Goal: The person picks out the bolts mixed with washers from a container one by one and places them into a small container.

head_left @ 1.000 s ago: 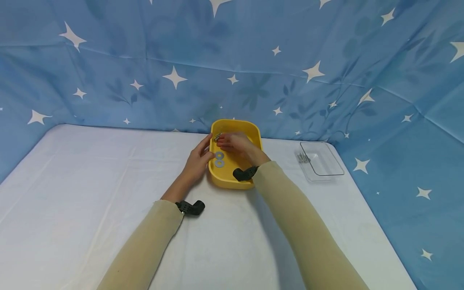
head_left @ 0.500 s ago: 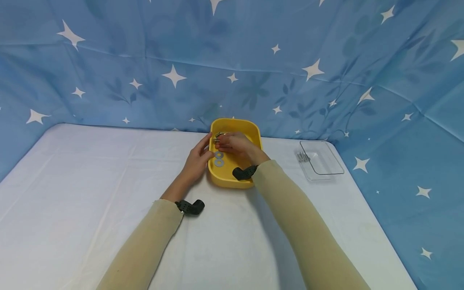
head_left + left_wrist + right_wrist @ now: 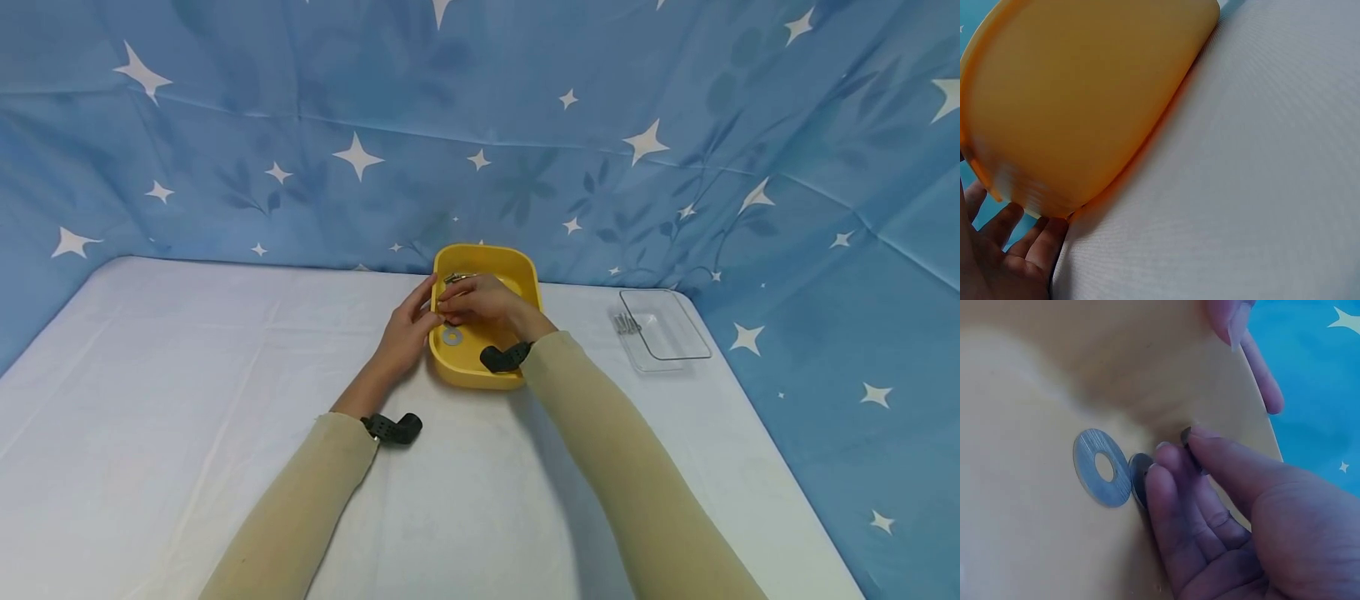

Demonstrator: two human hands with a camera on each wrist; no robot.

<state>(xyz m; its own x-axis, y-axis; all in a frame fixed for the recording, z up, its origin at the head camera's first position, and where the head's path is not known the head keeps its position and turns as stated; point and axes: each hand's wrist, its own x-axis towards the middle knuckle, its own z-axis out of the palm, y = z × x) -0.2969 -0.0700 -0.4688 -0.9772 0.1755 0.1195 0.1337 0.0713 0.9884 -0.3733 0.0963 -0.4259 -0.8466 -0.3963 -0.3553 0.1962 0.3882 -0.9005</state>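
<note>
A yellow plastic tray (image 3: 480, 381) stands at the table's back edge. My left hand (image 3: 403, 337) holds its left wall, thumb over the rim and fingers against the outside. Inside the tray, my right hand (image 3: 483, 300) pinches a small dark metal piece (image 3: 1186, 436) between thumb and finger; the rest of that piece is hidden. In the right wrist view, a flat grey washer (image 3: 1086, 469) lies on the tray floor. Beside it, a second washer (image 3: 1139, 472) is partly covered by my right fingers. Small metal parts (image 3: 456, 277) lie near the tray's far left corner, too small to identify.
A clear plastic box (image 3: 671, 367) with several small metal parts (image 3: 627, 323) inside sits to the right on the white-covered table (image 3: 187, 400). A blue starry cloth (image 3: 480, 100) hangs behind and along the right side.
My right hand has shifted slightly towards me within the tray, over the farther washer, and its fingers have drawn together. My left hand stays at the tray wall.
</note>
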